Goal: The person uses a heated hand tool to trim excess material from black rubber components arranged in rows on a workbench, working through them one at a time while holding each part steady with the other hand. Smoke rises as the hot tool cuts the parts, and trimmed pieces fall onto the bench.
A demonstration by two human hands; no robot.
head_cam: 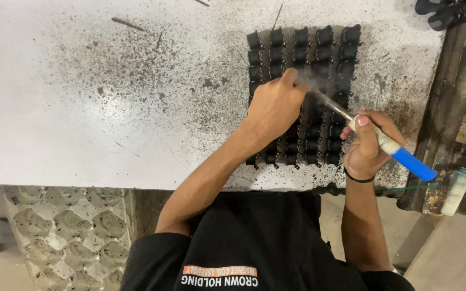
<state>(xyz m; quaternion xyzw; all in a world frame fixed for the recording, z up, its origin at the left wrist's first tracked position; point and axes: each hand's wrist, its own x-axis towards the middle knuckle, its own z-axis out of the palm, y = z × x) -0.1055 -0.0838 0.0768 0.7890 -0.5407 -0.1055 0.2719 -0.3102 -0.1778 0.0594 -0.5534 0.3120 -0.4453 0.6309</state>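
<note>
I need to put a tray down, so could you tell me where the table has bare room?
The table's left half is bare, speckled only. Crowded on the right: black parts in rows, with the left hand and right hand over them.

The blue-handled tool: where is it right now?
In the head view, the blue-handled tool is right of centre, held in the right hand, tip over the black parts.

R hand (367,146) holds blue-handled tool (389,146); L hand (274,106) on black parts (319,54).
</note>
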